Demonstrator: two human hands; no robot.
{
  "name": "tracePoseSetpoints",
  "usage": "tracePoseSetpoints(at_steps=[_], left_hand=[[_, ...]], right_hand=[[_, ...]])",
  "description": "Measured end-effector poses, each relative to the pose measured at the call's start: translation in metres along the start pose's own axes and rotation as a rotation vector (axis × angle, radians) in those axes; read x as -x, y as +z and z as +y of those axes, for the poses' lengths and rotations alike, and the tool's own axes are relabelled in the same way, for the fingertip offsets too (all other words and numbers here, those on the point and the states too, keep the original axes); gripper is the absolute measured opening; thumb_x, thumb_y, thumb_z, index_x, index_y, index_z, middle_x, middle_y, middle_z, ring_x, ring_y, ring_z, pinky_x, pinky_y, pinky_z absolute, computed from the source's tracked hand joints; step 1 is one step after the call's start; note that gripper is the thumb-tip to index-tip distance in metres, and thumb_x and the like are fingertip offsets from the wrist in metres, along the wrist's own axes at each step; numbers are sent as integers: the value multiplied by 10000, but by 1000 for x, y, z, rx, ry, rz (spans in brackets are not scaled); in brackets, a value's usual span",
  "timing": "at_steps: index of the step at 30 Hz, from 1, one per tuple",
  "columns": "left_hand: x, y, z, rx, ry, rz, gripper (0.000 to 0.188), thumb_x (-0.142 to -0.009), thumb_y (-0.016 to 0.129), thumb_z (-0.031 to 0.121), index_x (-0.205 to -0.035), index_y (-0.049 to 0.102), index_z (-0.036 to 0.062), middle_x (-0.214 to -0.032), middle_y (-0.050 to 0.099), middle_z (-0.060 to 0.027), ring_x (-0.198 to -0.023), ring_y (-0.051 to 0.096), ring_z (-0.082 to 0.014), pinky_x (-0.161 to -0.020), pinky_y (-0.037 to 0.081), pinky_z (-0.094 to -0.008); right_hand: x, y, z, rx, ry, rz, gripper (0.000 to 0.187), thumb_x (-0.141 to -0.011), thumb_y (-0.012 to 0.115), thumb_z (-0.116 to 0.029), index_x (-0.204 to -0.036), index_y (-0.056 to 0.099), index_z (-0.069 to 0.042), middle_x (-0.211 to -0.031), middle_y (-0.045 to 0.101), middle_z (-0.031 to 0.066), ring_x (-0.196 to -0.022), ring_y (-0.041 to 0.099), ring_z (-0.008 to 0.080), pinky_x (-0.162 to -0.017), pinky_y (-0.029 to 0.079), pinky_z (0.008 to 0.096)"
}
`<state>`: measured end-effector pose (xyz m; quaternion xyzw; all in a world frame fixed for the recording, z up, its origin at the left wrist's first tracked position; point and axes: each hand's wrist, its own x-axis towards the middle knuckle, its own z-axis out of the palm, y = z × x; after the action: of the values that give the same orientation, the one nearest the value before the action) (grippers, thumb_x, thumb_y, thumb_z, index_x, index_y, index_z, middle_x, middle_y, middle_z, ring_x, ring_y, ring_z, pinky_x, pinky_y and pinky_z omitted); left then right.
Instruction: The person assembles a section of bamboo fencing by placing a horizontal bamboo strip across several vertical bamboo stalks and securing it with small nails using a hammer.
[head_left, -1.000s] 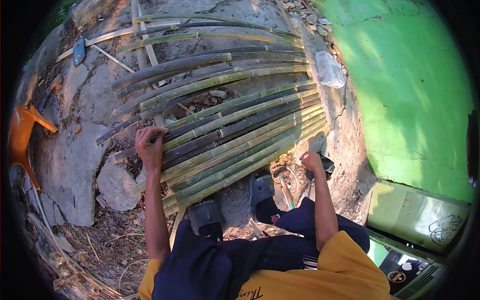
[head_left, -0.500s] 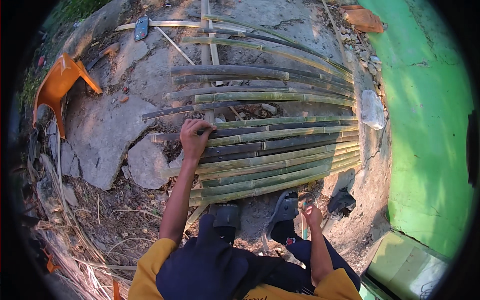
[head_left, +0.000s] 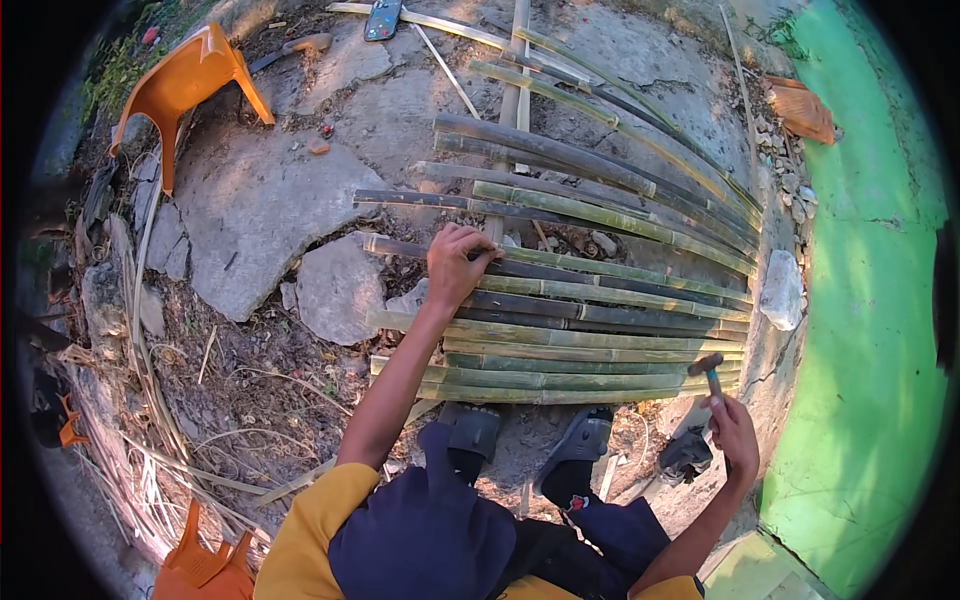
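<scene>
Split bamboo slats (head_left: 600, 338), green, tan and dark, lie side by side across the ground in front of my feet. At the left end of a green slat (head_left: 590, 263), my left hand (head_left: 458, 266) rests with thumb and fingers pinched together. Whatever is between those fingertips is too small to make out. Low on the right, my right hand (head_left: 735, 432) is wrapped round the handle of a hammer (head_left: 706, 366). The hammer's dark head is raised in front of the right ends of the nearest slats.
Under the far slats runs a wooden crosspiece (head_left: 510, 110). An orange plastic chair (head_left: 185, 75) stands far left, and a phone (head_left: 383, 20) lies at the back. A pale stone block (head_left: 781, 290) sits by the slats' right ends. Broken concrete slabs (head_left: 340, 290) lie left.
My right hand has come up from beside my right foot, lifting the hammer into plain sight. My left hand keeps its pinch at the slat's end. The whole view has swung round.
</scene>
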<state>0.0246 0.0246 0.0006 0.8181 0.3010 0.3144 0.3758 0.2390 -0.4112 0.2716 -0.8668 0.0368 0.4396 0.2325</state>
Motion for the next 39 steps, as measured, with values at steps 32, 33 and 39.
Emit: tracePoseSetpoints(at_steps=[32, 33, 39], left_hand=[[-1, 0, -2, -25, -66, -49, 134, -750, 905, 135, -807, 790, 98, -890, 772, 4, -891, 679, -237, -814, 534, -386], [-3, -4, -3, -34, -69, -47, 132, -753, 903, 135, -805, 789, 96, -891, 772, 1, -883, 678, -239, -814, 536, -386], [-3, 4, 0, -7, -72, -36, 146, -749, 909, 165, -797, 789, 99, -871, 760, -5, -880, 674, -248, -814, 537, -402]], right_hand=[[-103, 338, -118, 133, -937, 201, 263, -1147, 492, -166, -1338, 519, 12, -931, 708, 331, -847, 699, 556, -662, 498, 583], [-93, 336, -126, 86, -938, 206, 253, -1145, 496, -165, -1325, 523, 10, -934, 709, 331, -847, 699, 558, -660, 496, 587], [-93, 329, -130, 87, -947, 216, 223, -1145, 492, -159, -1278, 535, 16, -889, 696, 334, -827, 689, 560, -649, 481, 602]])
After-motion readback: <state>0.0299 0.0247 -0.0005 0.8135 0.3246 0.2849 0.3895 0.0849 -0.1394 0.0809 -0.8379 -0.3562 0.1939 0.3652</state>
